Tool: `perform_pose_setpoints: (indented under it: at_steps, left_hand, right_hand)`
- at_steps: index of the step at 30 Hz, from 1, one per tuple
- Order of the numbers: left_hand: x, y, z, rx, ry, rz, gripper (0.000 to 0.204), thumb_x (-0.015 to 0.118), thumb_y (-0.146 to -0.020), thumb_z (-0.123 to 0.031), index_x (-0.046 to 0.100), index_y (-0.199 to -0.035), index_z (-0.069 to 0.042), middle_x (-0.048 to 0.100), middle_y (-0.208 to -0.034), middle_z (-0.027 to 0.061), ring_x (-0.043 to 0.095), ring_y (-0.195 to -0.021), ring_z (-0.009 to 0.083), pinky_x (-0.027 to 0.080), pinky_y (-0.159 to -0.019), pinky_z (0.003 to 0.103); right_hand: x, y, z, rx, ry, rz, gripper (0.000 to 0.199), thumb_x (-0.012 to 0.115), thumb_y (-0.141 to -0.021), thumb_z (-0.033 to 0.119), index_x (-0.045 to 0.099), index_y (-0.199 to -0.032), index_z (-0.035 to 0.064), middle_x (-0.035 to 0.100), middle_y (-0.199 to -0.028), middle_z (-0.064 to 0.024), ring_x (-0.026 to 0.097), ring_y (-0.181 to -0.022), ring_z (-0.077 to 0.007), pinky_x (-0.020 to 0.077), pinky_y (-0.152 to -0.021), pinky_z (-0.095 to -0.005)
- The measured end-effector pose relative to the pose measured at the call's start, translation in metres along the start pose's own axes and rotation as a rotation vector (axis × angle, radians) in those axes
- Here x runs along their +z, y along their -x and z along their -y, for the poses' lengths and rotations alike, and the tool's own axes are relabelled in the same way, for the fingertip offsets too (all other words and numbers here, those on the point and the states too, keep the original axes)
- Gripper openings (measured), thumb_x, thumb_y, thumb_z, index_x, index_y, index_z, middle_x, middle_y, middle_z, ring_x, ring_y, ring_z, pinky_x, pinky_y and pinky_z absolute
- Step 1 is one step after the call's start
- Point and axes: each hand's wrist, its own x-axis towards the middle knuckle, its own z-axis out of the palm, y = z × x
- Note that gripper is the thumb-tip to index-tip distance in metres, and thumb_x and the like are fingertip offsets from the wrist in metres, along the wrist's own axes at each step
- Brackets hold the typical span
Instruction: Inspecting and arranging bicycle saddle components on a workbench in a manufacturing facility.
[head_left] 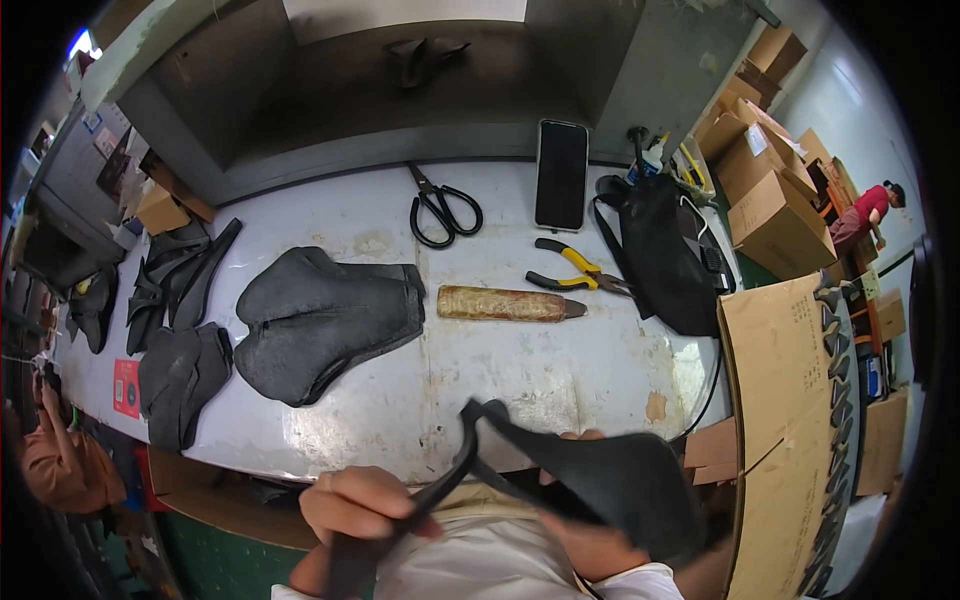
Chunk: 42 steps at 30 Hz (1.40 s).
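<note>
Near the table's front edge I hold a black shoe upper (625, 480) in front of my body, partly smeared by motion. My left hand (365, 505) is closed round its narrow strap-like end. On the wider end is my right hand (595, 545), largely covered by the black material, with some fingertips showing above it. Beyond my hands a stack of flat black shoe upper pieces (330, 315) lies on the white table (500, 390). A worn, tape-wrapped handle tool (500, 304) with a short dark tip rests to the right of that stack.
Black-handled scissors (440, 210), yellow-and-black pliers (580, 270), a phone (562, 175) and a black pouch (660, 250) lie farther back. More black uppers (185, 380) sit at left. A cardboard sheet (780, 430) stands at right, beside a row of black pointed pieces. Other people are at both sides.
</note>
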Motion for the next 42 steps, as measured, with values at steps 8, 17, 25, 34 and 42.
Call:
perform_pose_setpoints:
  at_steps: [8,17,25,34,42]
  left_hand:
    - [-0.002,-0.01,-0.014,-0.685,-0.162,-0.065,0.047,0.068,-0.076,0.019,0.059,-0.12,0.007,0.065,-0.112,0.0249,0.068,-0.081,0.0157,0.055,-0.073,0.027]
    - [-0.015,-0.031,-0.015,-0.909,-0.451,0.656,0.053,0.076,-0.08,-0.001,0.058,-0.13,0.002,0.073,-0.094,0.013,0.07,-0.079,0.0172,0.054,-0.07,0.027]
    - [0.017,-0.027,-0.01,-0.851,-0.44,0.545,0.08,0.078,-0.079,-0.002,0.036,-0.147,-0.004,0.067,-0.075,0.0065,0.061,-0.064,0.0109,0.048,-0.057,0.024]
    - [0.023,-0.031,-0.009,-0.761,-0.373,0.604,0.052,0.075,-0.082,-0.004,0.059,-0.131,-0.001,0.063,-0.074,0.0072,0.055,-0.06,0.012,0.045,-0.057,0.025]
    - [0.013,-0.031,-0.007,-0.822,-0.271,0.56,0.05,0.07,-0.086,-0.003,0.056,-0.133,0.002,0.06,-0.074,0.0053,0.052,-0.063,0.0088,0.04,-0.057,0.025]
  right_hand:
    - [-0.015,-0.022,0.006,0.423,-0.733,0.399,0.039,0.067,-0.09,0.028,0.056,-0.107,-0.0049,0.062,-0.103,-0.0203,0.062,-0.075,-0.0202,0.0482,-0.065,-0.0273]
    - [-0.015,-0.007,0.009,0.204,-0.2,0.433,0.015,0.071,-0.085,0.009,0.064,-0.093,-0.0014,0.064,-0.087,-0.0118,0.061,-0.082,-0.0206,0.0474,-0.073,-0.031]
    - [-0.01,-0.009,0.011,0.142,-0.469,0.356,0.022,0.058,-0.089,0.017,0.06,-0.081,-0.0036,0.058,-0.088,-0.0168,0.057,-0.089,-0.0271,0.0449,-0.075,-0.036]
    - [-0.02,-0.001,-0.014,0.153,-0.582,0.507,0.025,0.065,-0.088,0.007,0.063,-0.108,-0.0074,0.068,-0.096,-0.0115,0.063,-0.088,-0.0168,0.0473,-0.077,-0.029]
    - [-0.003,-0.015,-0.003,0.045,-0.473,0.458,0.033,0.07,-0.086,0.006,0.063,-0.114,-0.0092,0.067,-0.093,-0.0121,0.065,-0.084,-0.0199,0.0491,-0.074,-0.0298]
